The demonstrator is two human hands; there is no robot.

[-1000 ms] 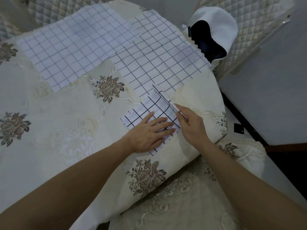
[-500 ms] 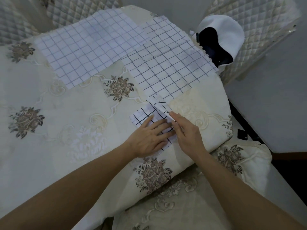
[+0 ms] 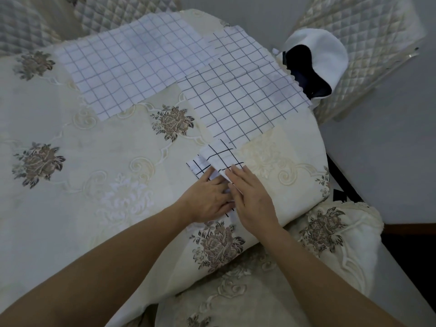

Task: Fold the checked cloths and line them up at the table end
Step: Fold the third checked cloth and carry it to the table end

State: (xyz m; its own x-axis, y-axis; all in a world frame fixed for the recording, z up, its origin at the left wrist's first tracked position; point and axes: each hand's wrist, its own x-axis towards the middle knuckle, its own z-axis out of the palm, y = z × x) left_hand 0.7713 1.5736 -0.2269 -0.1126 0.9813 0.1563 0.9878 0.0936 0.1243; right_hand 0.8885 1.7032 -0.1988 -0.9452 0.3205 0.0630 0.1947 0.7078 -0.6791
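Note:
A small white cloth with bold black checks (image 3: 218, 159) lies near the table's right edge, its right part folded over the left. My left hand (image 3: 208, 199) lies flat on its lower part, fingers partly under the folded flap. My right hand (image 3: 250, 194) presses flat on the flap's lower edge. Two larger checked cloths lie spread flat farther back: one (image 3: 132, 64) at the back left, the other (image 3: 243, 93) at the back right, overlapping each other.
The table (image 3: 77, 185) wears a cream floral embroidered cover. A white cap with a dark inside (image 3: 316, 55) sits at the back right corner. Quilted chair backs (image 3: 354, 27) stand behind. A cushioned seat (image 3: 330, 234) lies below the right edge.
My right hand carried the small cloth's right edge over to the left and now presses it down. The left hand stayed on the cloth. The camera shifted slightly.

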